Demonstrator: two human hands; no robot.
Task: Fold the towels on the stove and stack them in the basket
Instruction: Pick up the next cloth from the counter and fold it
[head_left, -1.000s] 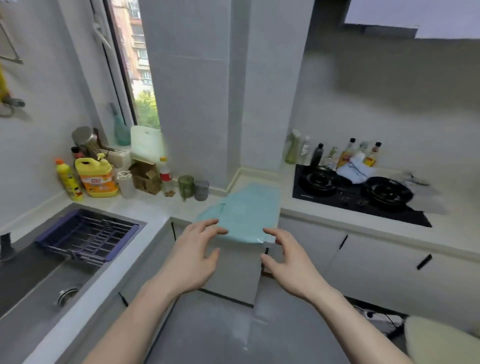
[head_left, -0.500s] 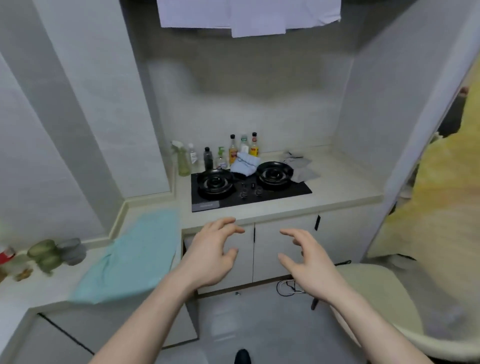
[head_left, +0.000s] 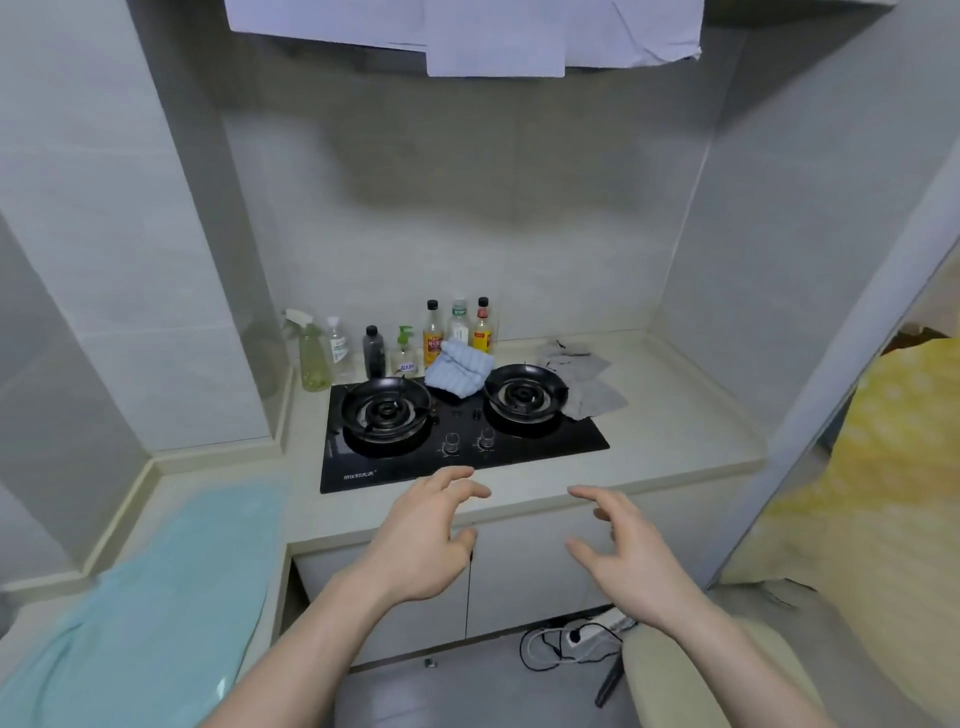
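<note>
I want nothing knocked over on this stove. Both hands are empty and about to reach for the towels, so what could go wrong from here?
1. The blue towel lies bunched between the burners, right against the bottles; pulling it away could tip one.
2. The grey towel drapes against the right burner and may snag on its grate.
3. The left hand and right hand must reach over the knobs and could bump them.

stove: showing glossy black glass | blue towel: looking like ribbed soft cloth | grey towel: lying as thin matt cloth | countertop: appearing smooth, pale, matt | bottles: gleaming, clear plastic or glass
</note>
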